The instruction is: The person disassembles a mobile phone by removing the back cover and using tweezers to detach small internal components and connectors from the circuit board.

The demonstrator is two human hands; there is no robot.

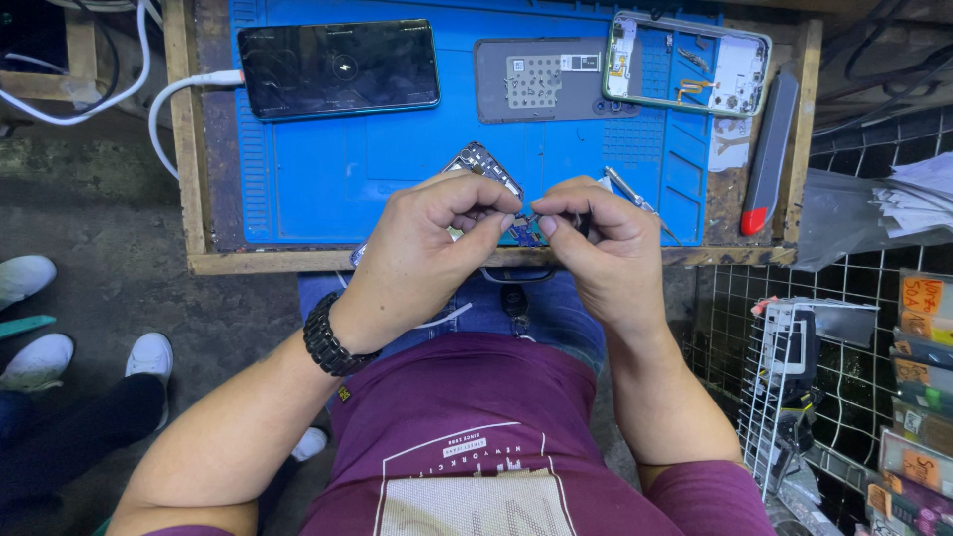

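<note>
Here your left hand (422,243) and your right hand (596,238) meet over the near edge of the surface (298,262), fingertips pinched together on an opened phone body (483,164). Only its far corner shows past your knuckles: a dark, rounded frame with small metal parts and a bit of blue circuit board exposed between your thumbs. Your left hand grips it from the side, fingers curled tight; your right hand is clenched around a slim metal tool (635,199) whose shiny shaft sticks out beyond your knuckles, its tip hidden at the phone.

Underneath lies a blue rubbery work mat (328,169), ribbed along its edges, on a worn wooden tray. At the far left of the mat, a glossy black phone (338,67) rests face up with a white cable (174,94) plugged in. Beside it sits a flat grey back panel (541,79), then a pale green phone frame (687,62) with its insides bare. A grey flat tool with a red tip (769,154) lies along the tray's right edge. A black beaded bracelet (333,342) circles your left wrist.
</note>
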